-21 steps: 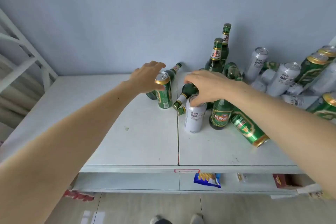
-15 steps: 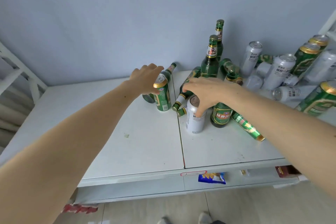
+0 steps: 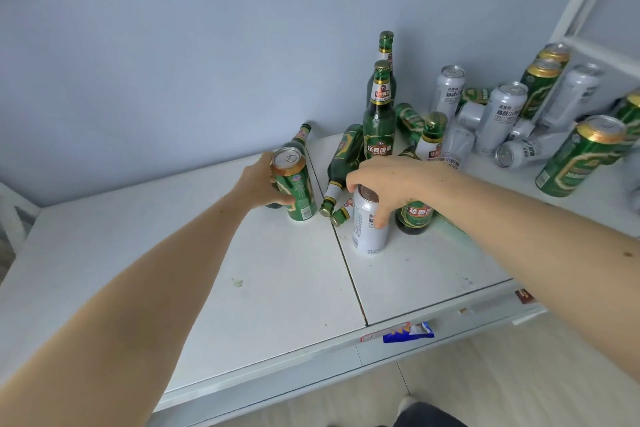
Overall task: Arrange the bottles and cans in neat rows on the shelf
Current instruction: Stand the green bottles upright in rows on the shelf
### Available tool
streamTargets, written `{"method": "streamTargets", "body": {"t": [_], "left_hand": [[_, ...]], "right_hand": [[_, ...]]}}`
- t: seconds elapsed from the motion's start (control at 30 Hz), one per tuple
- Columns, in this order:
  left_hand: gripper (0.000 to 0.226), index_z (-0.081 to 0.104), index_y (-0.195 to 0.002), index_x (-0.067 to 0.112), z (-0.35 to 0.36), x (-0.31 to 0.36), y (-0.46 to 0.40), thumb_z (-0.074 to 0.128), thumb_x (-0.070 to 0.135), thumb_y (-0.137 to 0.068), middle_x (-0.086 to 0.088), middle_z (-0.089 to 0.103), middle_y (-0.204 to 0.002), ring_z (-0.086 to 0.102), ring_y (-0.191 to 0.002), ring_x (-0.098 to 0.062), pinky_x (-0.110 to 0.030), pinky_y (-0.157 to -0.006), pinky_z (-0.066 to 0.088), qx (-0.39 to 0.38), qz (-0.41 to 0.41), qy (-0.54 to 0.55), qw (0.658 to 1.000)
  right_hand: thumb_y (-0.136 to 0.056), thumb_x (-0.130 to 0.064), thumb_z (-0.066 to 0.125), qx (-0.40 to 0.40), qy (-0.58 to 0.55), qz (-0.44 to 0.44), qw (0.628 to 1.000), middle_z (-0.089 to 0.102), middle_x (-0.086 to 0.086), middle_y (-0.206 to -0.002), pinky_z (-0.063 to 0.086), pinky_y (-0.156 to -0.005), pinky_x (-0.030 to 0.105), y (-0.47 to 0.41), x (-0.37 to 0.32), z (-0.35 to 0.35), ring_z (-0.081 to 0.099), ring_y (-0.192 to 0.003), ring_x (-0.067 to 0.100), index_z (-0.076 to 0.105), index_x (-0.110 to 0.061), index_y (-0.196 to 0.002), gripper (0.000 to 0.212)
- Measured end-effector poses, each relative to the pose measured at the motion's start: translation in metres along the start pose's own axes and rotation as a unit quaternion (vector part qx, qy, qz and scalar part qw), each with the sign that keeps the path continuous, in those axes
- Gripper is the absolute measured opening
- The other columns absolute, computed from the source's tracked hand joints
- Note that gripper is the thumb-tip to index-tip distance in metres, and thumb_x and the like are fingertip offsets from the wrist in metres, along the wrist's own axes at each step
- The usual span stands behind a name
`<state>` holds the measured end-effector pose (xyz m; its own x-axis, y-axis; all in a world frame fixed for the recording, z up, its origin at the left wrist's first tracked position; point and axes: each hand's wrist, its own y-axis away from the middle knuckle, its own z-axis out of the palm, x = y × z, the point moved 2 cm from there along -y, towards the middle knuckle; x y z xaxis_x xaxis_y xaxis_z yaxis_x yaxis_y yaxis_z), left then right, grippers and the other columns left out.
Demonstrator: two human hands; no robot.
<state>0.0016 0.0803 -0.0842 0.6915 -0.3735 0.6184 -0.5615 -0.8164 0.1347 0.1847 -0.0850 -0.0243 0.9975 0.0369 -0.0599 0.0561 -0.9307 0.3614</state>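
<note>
The left hand (image 3: 258, 182) grasps a green can (image 3: 293, 189) and the right hand (image 3: 391, 184) grasps a white can (image 3: 369, 218), so lifting carelessly can knock the leaning bottles (image 3: 341, 170) beside them.

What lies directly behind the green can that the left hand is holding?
Behind the green can, gripped by the left hand, a green bottle lies on the shelf, neck towards the wall. Can and hand cover most of its body.

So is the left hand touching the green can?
Touching. The head view shows the left hand wrapped around the upright green can, with its thumb lying across the can's front.
</note>
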Motion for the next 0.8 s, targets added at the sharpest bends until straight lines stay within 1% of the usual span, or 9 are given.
{"method": "streamTargets", "body": {"t": [0.03,0.07,0.17,0.27,0.37,0.43,0.53,0.67,0.8], "left_hand": [[0.083,0.045,-0.129,0.025,0.004,-0.003,0.001,0.087,0.017,-0.059,0.002,0.063,-0.113,0.061,-0.101,-0.015,-0.012,-0.052,0.048,0.001,-0.015,0.035,0.999],[0.081,0.047,-0.127,0.025,0.009,-0.005,0.001,0.088,0.018,-0.057,0.002,0.064,-0.112,0.061,-0.099,-0.014,-0.013,-0.051,0.05,0.008,-0.025,0.066,0.997],[0.082,0.048,-0.121,0.024,0.019,-0.009,0.0,0.091,0.023,-0.051,0.002,0.063,-0.11,0.062,-0.103,-0.02,-0.038,-0.071,0.06,0.035,-0.047,0.125,0.99],[0.079,0.047,-0.118,0.02,0.027,-0.01,-0.004,0.092,0.023,-0.053,0.001,0.061,-0.107,0.06,-0.103,-0.023,-0.045,-0.08,0.058,0.061,-0.046,0.129,0.989],[0.077,0.048,-0.115,0.019,0.029,-0.008,-0.005,0.092,0.023,-0.053,0.002,0.061,-0.104,0.06,-0.101,-0.023,-0.045,-0.08,0.058,0.075,-0.042,0.134,0.987],[0.077,0.049,-0.114,0.018,0.027,-0.008,-0.003,0.092,0.023,-0.052,0.002,0.061,-0.104,0.06,-0.1,-0.022,-0.044,-0.08,0.058,0.078,-0.036,0.129,0.988],[0.074,0.049,-0.115,0.015,0.024,-0.007,0.005,0.092,0.023,-0.055,0.001,0.061,-0.106,0.057,-0.097,-0.019,-0.035,-0.082,0.054,0.08,-0.024,0.105,0.991],[0.071,0.05,-0.113,0.014,0.016,-0.011,0.024,0.092,0.023,-0.056,0.003,0.059,-0.102,0.054,-0.093,-0.017,-0.028,-0.074,0.046,0.073,-0.024,0.09,0.993],[0.07,0.05,-0.111,0.014,0.001,-0.024,0.045,0.092,0.023,-0.055,0.002,0.059,-0.1,0.055,-0.092,-0.017,-0.026,-0.07,0.044,0.083,-0.036,0.087,0.992]], "right_hand": [[-0.067,-0.033,0.085,0.003,-0.006,0.002,1.0,0.044,-0.004,-0.105,0.044,-0.067,0.031,0.0,0.0,0.0,0.048,-0.093,0.018,0.049,-0.023,-0.126,0.07],[-0.067,-0.033,0.085,0.005,-0.008,0.002,1.0,0.045,-0.004,-0.105,0.045,-0.069,0.032,0.0,-0.001,0.001,0.05,-0.094,0.019,0.05,-0.022,-0.125,0.069],[-0.066,-0.034,0.086,0.009,-0.003,0.002,1.0,0.047,-0.004,-0.102,0.049,-0.07,0.033,0.0,-0.002,0.002,0.053,-0.095,0.021,0.053,-0.021,-0.123,0.066],[-0.066,-0.036,0.085,0.015,-0.001,0.004,1.0,0.051,-0.003,-0.102,0.051,-0.069,0.034,0.0,-0.003,0.002,0.056,-0.095,0.022,0.056,-0.021,-0.119,0.063],[-0.065,-0.036,0.085,0.016,0.001,0.008,1.0,0.051,-0.003,-0.102,0.047,-0.065,0.032,0.0,-0.004,0.003,0.056,-0.094,0.023,0.056,-0.021,-0.118,0.062],[-0.065,-0.037,0.086,0.014,0.002,0.01,1.0,0.054,-0.001,-0.105,0.05,-0.067,0.033,0.0,-0.006,0.002,0.056,-0.093,0.022,0.057,-0.021,-0.117,0.062],[-0.065,-0.038,0.085,0.008,0.002,0.009,1.0,0.057,0.0,-0.104,0.055,-0.071,0.038,0.0,-0.011,0.001,0.058,-0.092,0.023,0.06,-0.019,-0.114,0.058],[-0.063,-0.038,0.084,0.004,0.002,-0.003,1.0,0.059,0.001,-0.095,0.054,-0.065,0.036,-0.001,-0.025,-0.004,0.06,-0.087,0.023,0.064,-0.018,-0.106,0.051],[-0.063,-0.039,0.084,0.002,0.002,-0.02,1.0,0.057,-0.001,-0.093,0.052,-0.064,0.035,-0.006,-0.044,-0.013,0.059,-0.088,0.022,0.063,-0.02,-0.111,0.055]]}}
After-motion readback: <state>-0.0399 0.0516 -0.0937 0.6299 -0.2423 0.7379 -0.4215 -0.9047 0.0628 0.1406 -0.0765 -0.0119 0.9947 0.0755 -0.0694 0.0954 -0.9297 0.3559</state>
